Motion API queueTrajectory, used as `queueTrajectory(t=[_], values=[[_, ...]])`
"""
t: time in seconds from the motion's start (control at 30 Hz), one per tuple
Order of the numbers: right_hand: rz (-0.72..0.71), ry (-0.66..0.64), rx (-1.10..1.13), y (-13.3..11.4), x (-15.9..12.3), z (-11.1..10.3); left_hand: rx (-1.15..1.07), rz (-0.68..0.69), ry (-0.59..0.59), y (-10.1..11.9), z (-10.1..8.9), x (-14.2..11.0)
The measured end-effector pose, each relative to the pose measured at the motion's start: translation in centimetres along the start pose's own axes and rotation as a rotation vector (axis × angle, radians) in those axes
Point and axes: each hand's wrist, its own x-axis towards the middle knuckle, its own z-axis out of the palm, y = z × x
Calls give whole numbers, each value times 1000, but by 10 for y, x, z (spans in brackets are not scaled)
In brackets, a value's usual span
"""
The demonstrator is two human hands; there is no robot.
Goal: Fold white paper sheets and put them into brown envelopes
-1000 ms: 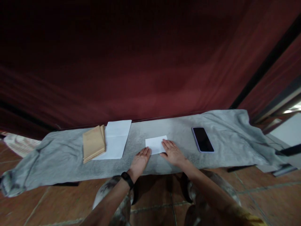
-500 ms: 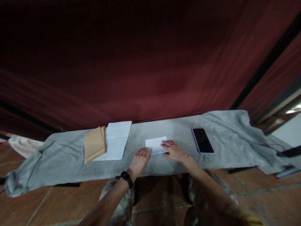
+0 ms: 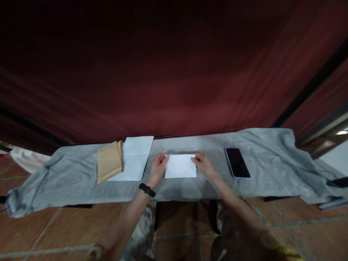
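A small folded sheet of white paper (image 3: 180, 166) is held between my two hands above the grey cloth. My left hand (image 3: 158, 167) pinches its upper left corner, thumb in front and fingers behind. At the opposite upper corner, my right hand (image 3: 202, 163) grips the paper the same way. The fingers behind the paper are partly hidden. A dark band (image 3: 147, 190) circles my left wrist.
Brown envelopes (image 3: 110, 161) lie in a stack at the left, overlapping larger white sheets (image 3: 137, 156). A phone (image 3: 237, 163) in a purple case rests at the right. Grey cloth (image 3: 272, 163) covers the narrow bench, with a dark red panel (image 3: 174, 90) behind it.
Both hands were lying flat on and beside the paper. Now they have moved up to its upper corners and closed on them, and the paper sits straighter and looks raised toward me.
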Motion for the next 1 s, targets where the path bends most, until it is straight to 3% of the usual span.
queueTrajectory(t=[0.23, 0.5, 0.63, 0.73, 0.87, 1.0], values=[[141, 48, -208, -1, 7, 11, 46, -60, -28, -31, 13, -11], [174, 45, -379, -9, 2, 20, 801, 286, -51, -28, 21, -24], [65, 166, -483, -11, 1, 23, 999, 450, -134, -28, 32, -36], [-107, 224, -372, -15, 0, 36, 1021, 515, -192, -33, 42, -41], [-297, 127, -191, -21, -8, 69, 1037, 510, -245, -42, 49, -42], [-286, 59, -328, -20, -23, 86, 1016, 513, -248, -47, 47, -41]])
